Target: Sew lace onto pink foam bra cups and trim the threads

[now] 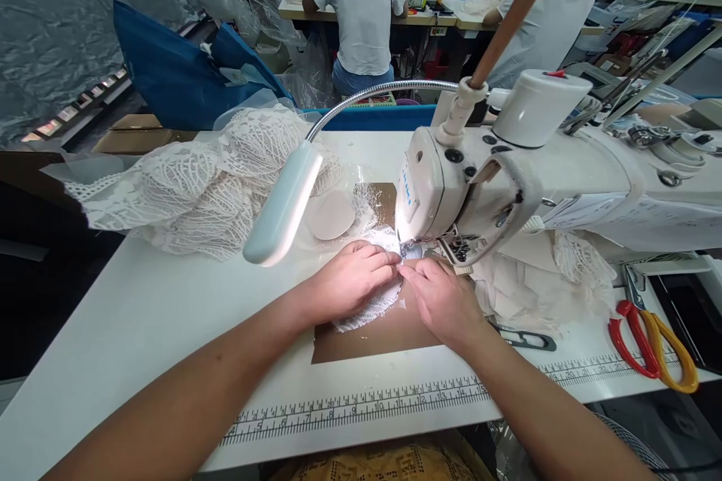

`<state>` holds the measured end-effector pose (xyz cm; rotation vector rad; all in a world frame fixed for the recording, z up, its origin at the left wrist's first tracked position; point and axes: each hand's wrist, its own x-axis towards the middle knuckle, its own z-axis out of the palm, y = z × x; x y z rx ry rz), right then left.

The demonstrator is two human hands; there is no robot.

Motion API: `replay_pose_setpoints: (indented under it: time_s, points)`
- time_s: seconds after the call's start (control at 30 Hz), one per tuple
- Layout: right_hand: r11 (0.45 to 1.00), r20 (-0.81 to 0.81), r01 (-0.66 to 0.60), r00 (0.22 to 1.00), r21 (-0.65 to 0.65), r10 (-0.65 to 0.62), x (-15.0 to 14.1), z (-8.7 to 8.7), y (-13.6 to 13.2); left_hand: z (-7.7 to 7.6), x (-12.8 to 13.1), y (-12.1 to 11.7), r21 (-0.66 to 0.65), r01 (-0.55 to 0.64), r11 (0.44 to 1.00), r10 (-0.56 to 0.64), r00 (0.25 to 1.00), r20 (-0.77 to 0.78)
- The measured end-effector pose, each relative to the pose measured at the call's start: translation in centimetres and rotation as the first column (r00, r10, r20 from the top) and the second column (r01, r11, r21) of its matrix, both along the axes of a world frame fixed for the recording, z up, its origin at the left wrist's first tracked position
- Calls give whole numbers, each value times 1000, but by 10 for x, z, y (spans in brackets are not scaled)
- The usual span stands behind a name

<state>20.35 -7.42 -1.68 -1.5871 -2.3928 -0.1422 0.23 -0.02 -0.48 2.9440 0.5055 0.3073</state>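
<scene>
A white lace piece (369,313) lies under the presser foot of a white sewing machine (427,188). My left hand (356,279) rests over it, fingers bent together and gripping the lace close to the needle. From the other side, my right hand (445,299) has its thumb and forefinger pinched at the lace edge, nearly touching the left fingertips. Beneath both hands is a brown sheet (344,344) on the white table. The part of the lace under my fingers is hidden.
Bunched lace (197,180) is heaped at left, beside a lamp head (285,203) on a bendy neck. Right of the machine are pale fabric pieces (519,278), a dark metal tool (524,338) and red-and-yellow-handled scissors (648,338). Two people sit farther back.
</scene>
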Motion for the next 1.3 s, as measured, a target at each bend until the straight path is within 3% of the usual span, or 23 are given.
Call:
replay_pose_setpoints:
  time_s: [0.2,0.57,1.0,1.3]
  points:
    - [998,13,39,999,-46,-39,-1,1,1,1,2,-5,-40,-85,996,86,996,20]
    - [996,4,81,997,-35,-81,-1,-5,1,3,7,-6,-28,-114,993,114,993,-11]
    - [993,-158,40,986,-108,-57,7,-2,1,4,7,2,-10,-177,984,177,984,26]
    - [995,-63,52,996,-90,-57,3,-1,5,3,4,4,2,-218,976,218,976,28]
